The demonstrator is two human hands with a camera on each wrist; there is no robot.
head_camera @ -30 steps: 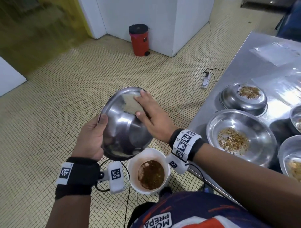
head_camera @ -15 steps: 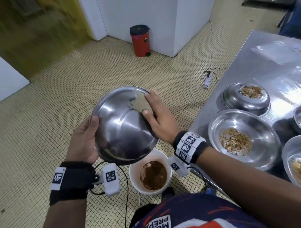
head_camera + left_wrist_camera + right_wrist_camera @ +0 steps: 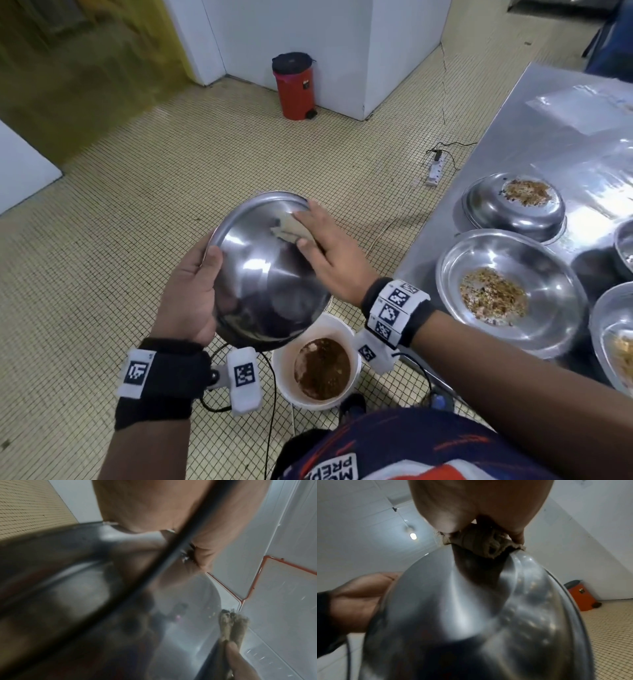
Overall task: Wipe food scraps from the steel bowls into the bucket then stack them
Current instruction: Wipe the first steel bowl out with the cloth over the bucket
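1. Head view, centre of frame: steel bowl [image 3: 263, 274], polished, wiped interior with bright reflections, tilted with its lower rim over the bucket [image 3: 318, 370]. The left hand [image 3: 191, 294] grips its left rim, thumb inside. The right hand [image 3: 329, 260], fingers laid fairly flat, presses a tan cloth [image 3: 291, 229] against the upper inner wall.
2. Head view, lower centre: the bucket is white, on the tiled floor, and holds brown scraps.
3. Head view, right: steel table [image 3: 534, 144] bearing an upturned bowl [image 3: 513, 209] topped with crumbs and an upright soiled bowl [image 3: 510, 291]. Upper centre: red bin [image 3: 294, 89].
4. Left wrist view, blurred: palm at upper centre closed on the bowl rim [image 3: 109, 524]; the soiled cloth [image 3: 231, 626] sits at lower right.
5. Right wrist view: fingers [image 3: 517, 534] at top bunch the cloth [image 3: 482, 543] onto the bowl [image 3: 471, 615]; left hand [image 3: 356, 601] at left edge.
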